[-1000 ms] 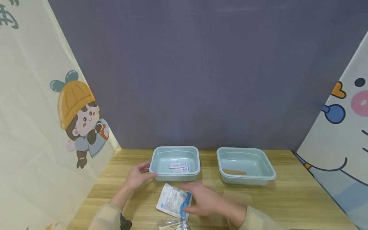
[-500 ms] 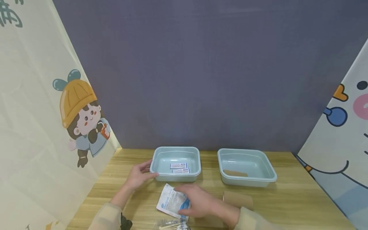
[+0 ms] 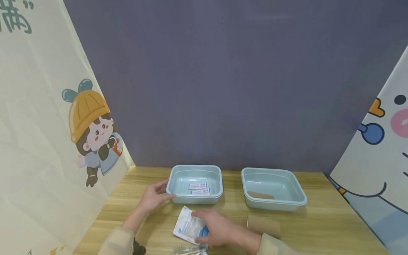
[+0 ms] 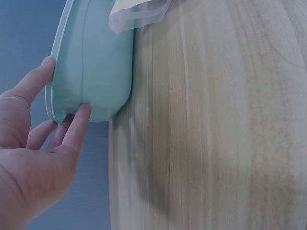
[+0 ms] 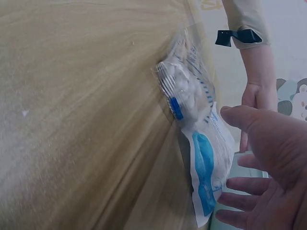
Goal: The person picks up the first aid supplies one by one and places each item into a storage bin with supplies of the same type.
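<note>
My left hand (image 3: pixel 152 198) holds the near left corner of a pale green plastic bin (image 3: pixel 197 200), thumb on its front wall and fingers along the side. Two small white-and-blue boxes (image 3: pixel 198 186) lie inside that bin. Over the right part of a white-and-blue pouch (image 3: pixel 187 225) is my right hand (image 3: pixel 218 228), its fingers spread. In the right wrist view the fingertips are close beside the pouch (image 5: pixel 211 167), and nothing is gripped. A clear bag of cotton swabs (image 5: pixel 184 88) lies against the pouch's near end; in the head view the frame's bottom edge cuts it off.
To the right stands a second pale green bin (image 3: pixel 277 205) with a flat tan piece (image 3: pixel 260 195) in it. A tan roll-shaped thing (image 3: pixel 264 226) lies in front of it, close to my right forearm. A grey backdrop (image 3: pixel 204 106) rises behind the wooden table (image 3: pixel 318 226).
My right hand has moved left and slightly down over the pouch, uncovering more of the tan roll-shaped thing. My left hand stays at the bin's corner. The head view has shifted slightly.
</note>
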Tool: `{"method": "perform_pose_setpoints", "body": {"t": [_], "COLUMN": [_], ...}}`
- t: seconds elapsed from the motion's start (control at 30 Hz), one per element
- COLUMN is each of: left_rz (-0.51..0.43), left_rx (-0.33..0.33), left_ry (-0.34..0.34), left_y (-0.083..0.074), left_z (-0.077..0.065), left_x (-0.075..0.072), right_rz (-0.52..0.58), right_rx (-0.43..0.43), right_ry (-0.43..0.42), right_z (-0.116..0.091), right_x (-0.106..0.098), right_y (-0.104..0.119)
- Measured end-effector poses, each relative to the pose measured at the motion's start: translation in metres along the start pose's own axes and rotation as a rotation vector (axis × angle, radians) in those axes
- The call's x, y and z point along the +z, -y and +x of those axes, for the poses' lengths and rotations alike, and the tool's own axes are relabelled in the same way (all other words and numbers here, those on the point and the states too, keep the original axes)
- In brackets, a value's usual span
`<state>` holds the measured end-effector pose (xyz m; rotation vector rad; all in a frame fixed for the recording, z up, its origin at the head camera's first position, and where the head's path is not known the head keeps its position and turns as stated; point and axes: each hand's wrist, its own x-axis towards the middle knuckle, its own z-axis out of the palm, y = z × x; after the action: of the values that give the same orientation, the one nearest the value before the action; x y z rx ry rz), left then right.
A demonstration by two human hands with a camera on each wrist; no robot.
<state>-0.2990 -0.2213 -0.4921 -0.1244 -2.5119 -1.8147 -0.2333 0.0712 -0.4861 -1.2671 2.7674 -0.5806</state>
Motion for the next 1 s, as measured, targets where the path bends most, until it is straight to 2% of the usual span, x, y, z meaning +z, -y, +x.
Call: {"method": "perform_pose_setpoints", "body": {"t": [0.23,0.37,0.6,0.8,1.0], "left_rz": [0.003,-0.001,-0.005,-0.006,0.006], "left_rx": [-0.009,0.001,0.013,0.015,0.015], "left_ry": [0.000,0.003,0.011,0.007,0.006], "left_y": [0.001,0.003,0.004,0.004,0.000], "left_z": [-0.003,0.000,0.000,-0.004,-0.003], "left_x": [0.002,0.003,0.001,0.000,0.001], "right_rz": [-0.027,-0.050,-0.034,-0.038,-0.048], "right_rx": [0.034,0.047,0.049,0.092,0.118], "right_ry": [0.010,-0.011,-0.036,-0.025,-0.025], "right_z": [-0.001,0.001,0.004,0.007,0.009], "right_x": [0.008,0.009,0.015,0.026,0.026], "right_y": [0.005,0.005,0.003,0.005,0.005]}}
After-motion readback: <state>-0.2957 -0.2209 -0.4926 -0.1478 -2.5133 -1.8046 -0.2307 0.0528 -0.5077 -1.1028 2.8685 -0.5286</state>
